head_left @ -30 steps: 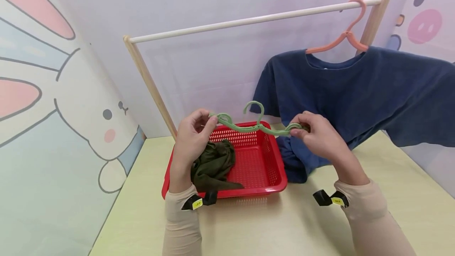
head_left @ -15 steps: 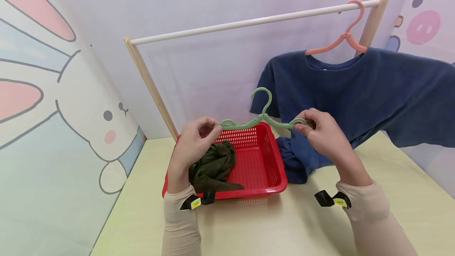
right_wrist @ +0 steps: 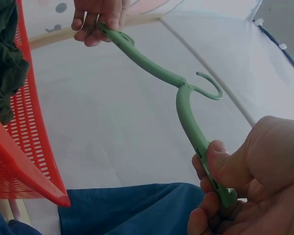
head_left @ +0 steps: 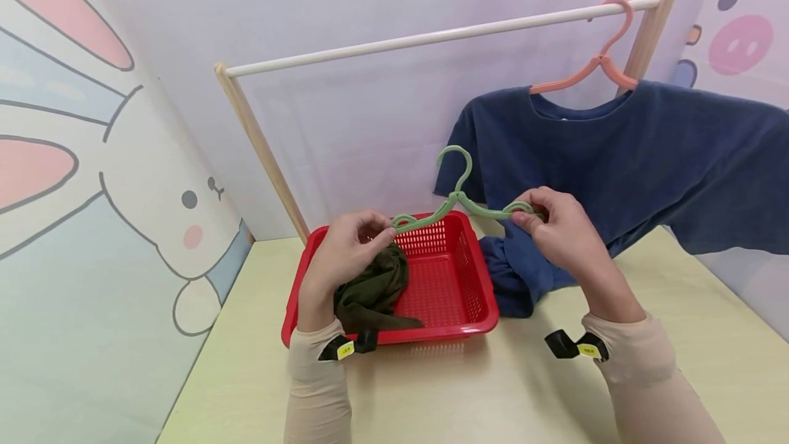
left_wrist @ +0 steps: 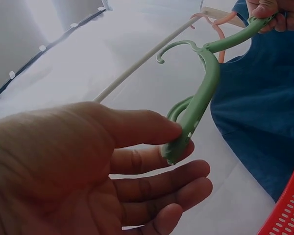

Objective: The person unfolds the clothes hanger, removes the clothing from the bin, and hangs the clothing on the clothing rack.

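Note:
A green clothes hanger [head_left: 458, 195] is held in the air between both hands, its hook pointing up. My left hand [head_left: 345, 259] pinches one arm's end between thumb and forefinger; in the left wrist view the other fingers of that left hand [left_wrist: 137, 166] stay loose below. My right hand [head_left: 564, 231] grips the opposite end, with the thumb on top and fingers curled beneath, as the right wrist view of the hanger [right_wrist: 186, 105] shows. Below lies a red basket [head_left: 481, 286] with a crumpled dark green garment [head_left: 376, 290] in its left part.
Behind stands a rack with a white rod [head_left: 394, 43] and wooden posts. A navy T-shirt [head_left: 573, 156] hangs from its right end on a pink hanger [head_left: 600, 60], its lower part lying on the pale table [head_left: 431, 396] beside the basket.
The hanger's hook has swung upward and slightly right. My left hand has moved right and a little down, so the hanger now bends more at its middle. The right hand has barely moved.

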Demonstrator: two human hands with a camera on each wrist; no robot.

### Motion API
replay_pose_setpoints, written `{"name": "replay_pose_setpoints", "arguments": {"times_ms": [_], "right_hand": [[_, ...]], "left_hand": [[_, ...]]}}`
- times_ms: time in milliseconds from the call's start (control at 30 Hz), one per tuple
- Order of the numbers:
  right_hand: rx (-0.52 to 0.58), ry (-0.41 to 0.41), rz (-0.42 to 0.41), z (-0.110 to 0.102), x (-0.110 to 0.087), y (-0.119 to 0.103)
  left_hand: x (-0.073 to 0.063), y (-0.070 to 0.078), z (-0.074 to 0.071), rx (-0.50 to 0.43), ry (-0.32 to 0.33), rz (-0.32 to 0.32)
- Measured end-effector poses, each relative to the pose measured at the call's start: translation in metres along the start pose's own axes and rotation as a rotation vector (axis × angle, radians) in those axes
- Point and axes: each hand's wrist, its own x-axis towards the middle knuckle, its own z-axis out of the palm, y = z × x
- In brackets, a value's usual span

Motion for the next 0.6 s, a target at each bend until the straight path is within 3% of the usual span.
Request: {"name": "replay_pose_setpoints", "arguments": {"times_ms": [367, 600], "right_hand": [[0.002, 0.038, 0.008, -0.001, 0.000, -0.001], [0.024, 0.021, -0.058, 0.005, -0.002, -0.005]], "left_hand": [[0.004, -0.003, 0.002, 0.013, -0.063, -0.017], [0.008, -0.003, 0.011, -0.098, -0.055, -0.004]]}}
